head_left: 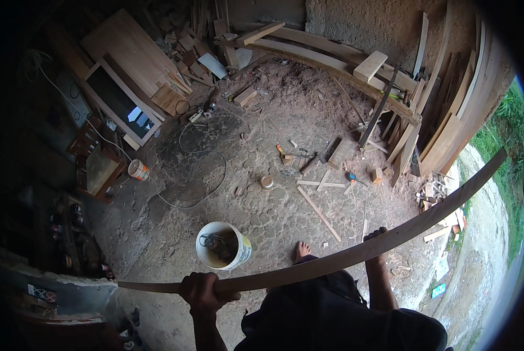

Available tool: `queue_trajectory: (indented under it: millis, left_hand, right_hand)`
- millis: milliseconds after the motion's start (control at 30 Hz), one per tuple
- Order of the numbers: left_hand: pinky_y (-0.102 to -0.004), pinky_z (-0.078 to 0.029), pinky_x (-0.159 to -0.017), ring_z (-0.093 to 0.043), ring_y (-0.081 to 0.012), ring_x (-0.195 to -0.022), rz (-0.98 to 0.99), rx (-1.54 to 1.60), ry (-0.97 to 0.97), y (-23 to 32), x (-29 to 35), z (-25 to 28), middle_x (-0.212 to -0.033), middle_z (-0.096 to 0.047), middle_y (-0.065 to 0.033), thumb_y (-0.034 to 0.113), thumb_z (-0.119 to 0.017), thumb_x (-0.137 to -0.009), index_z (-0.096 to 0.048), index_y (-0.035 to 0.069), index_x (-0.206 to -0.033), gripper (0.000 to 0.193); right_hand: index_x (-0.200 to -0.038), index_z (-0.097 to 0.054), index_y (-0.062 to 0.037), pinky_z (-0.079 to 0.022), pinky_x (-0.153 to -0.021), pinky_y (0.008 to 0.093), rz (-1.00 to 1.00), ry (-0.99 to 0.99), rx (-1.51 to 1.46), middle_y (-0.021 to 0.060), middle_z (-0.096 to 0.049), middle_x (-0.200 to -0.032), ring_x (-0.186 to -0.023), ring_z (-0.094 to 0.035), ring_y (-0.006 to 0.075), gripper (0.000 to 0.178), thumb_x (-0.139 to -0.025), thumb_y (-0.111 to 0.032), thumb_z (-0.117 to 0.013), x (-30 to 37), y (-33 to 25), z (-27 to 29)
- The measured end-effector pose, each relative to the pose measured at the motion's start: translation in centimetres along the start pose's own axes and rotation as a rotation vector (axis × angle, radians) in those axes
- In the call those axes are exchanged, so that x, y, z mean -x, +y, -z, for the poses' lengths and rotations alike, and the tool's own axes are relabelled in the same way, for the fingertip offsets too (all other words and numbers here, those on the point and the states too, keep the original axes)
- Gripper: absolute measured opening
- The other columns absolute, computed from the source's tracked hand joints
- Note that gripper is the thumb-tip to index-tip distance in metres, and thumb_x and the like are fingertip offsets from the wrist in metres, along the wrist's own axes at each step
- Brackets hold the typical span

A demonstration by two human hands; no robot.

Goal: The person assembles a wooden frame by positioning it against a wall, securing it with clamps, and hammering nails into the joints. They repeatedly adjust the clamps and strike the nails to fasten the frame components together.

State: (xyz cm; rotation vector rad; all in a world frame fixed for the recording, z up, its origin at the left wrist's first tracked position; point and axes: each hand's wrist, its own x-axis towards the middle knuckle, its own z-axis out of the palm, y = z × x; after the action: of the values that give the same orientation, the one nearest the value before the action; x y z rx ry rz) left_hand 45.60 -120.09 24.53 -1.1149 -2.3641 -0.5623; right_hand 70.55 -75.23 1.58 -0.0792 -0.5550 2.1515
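A long wooden board [320, 262] stretches across in front of my body, its right end raised toward the bright opening and its thinner left end near a low wall. My left hand [202, 292] is closed around it toward the left end, fingers wrapped over the wood. My right hand [376, 243] grips the board right of the middle, partly hidden behind it. Just beyond my left hand stands a white bucket [198, 248] with a dark tool or object inside that I cannot make out. My bare foot [302, 250] shows past the board.
A workbench [326, 64] of long planks stands at the back, with a wood block [369, 66] on it. Planks [455, 117] lean at the right wall. Sticks, hand tools and a cable [224, 169] lie on the floor. A small bucket [138, 169] stands left, beside a chair [98, 167].
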Motion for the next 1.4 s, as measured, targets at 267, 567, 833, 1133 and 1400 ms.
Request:
queue_trajectory:
  millis: [267, 567, 833, 1133, 1400]
  left_hand:
    - [-0.0424, -0.042, -0.054, -0.055, -0.0297, -0.055, -0.091, 0.07, 0.083, -2.8, -18.7, -8.7, -0.06, -0.052, -0.0073, 0.091, -0.052, -0.074, -0.057, 0.009, -0.069, 0.082]
    - [-0.0434, -0.043, -0.053, -0.058, -0.0327, -0.056, -0.135, 0.166, -0.003, -9.9, -40.5, -24.6, -0.061, -0.055, -0.0096, 0.087, -0.045, -0.083, -0.058, 0.008, -0.07, 0.081]
    - [-0.0445, -0.044, -0.054, -0.059, -0.0353, -0.058, -0.253, 0.245, -0.11, -14.2, -62.8, -33.2, -0.061, -0.055, -0.0118, 0.084, -0.048, -0.085, -0.058, 0.007, -0.072, 0.079]
    - [-0.0477, -0.042, -0.053, -0.059, -0.0404, -0.056, -0.392, 0.262, -0.203, -13.6, -87.3, -47.6, -0.057, -0.053, -0.0155, 0.079, -0.043, -0.091, -0.058, 0.005, -0.071, 0.079]
    - [-0.0471, -0.035, -0.056, -0.042, -0.0332, -0.055, -0.402, 0.256, -0.477, -10.8, -112.8, -68.7, -0.058, -0.043, -0.0207, 0.072, -0.036, -0.097, -0.052, -0.004, -0.073, 0.082]
  right_hand:
    - [-0.119, -0.054, -0.0113, -0.05, -0.09, 0.0446, 0.067, -0.133, -0.162, 0.0076, -0.064, -0.104, -0.096, -0.062, 0.0235, 0.04, -0.104, -0.048, -0.047, -14.5, 1.6, 4.7]
    - [-0.14, -0.047, -0.0125, -0.049, -0.1, 0.0435, 0.328, 0.4, 0.259, 0.0074, -0.059, -0.125, -0.115, -0.057, 0.0262, 0.083, -0.094, -0.08, -0.034, -34.7, 7.6, -3.5]
    - [-0.114, -0.055, -0.0168, -0.051, -0.072, 0.0365, 0.387, 0.862, 0.162, 0.0026, -0.058, -0.089, -0.077, -0.056, 0.0204, 0.07, -0.092, -0.081, -0.038, -48.7, 12.4, -5.3]
    - [-0.107, -0.056, -0.0165, -0.049, -0.074, 0.0359, 0.476, 0.907, -0.048, 0.0024, -0.056, -0.094, -0.086, -0.056, 0.0203, 0.064, -0.093, -0.078, -0.043, -67.7, 16.2, -5.1]
    - [-0.14, -0.052, -0.0132, -0.039, -0.11, 0.0464, 0.297, 0.995, -0.185, 0.0082, -0.058, -0.132, -0.124, -0.051, 0.0278, 0.08, -0.091, -0.077, -0.05, -88.4, 16.3, -0.6]
